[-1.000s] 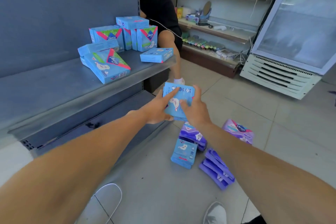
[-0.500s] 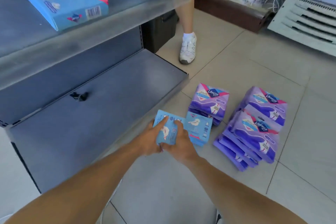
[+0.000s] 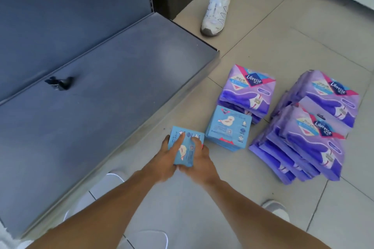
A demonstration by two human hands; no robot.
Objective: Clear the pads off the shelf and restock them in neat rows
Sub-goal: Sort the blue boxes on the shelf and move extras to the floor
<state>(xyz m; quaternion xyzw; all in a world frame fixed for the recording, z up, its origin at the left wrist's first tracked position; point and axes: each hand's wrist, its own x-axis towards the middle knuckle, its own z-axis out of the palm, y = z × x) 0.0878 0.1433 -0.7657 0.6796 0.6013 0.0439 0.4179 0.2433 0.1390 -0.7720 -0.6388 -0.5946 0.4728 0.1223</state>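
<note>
Pale floor tiles run beside a grey metal bottom shelf, and low over the tiles near the shelf's front edge both hands hold a light blue pad pack. Its printed face is up, and its long axis runs away from the person, the far end tipped slightly toward the right. From its left side the left hand grips it, with the index finger laid straight along the top; from its right side the right hand grips it, fingers curled over the near edge. Whether it is one pack or a thin stack cannot be told. Just beside it to the right, apart from it, a second blue pack stack lies flat on the tiles, and its far corner touches a short pile of purple packs with the brand label facing up. Further right, a taller slumped heap of purple packs fans down toward the person; two faces show fully on top, the rest only as edges, too many to count surely. On the shelf lies one small dark clip-like object. Beyond the shelf's far corner stands another person's white sneaker with a white sock.
</note>
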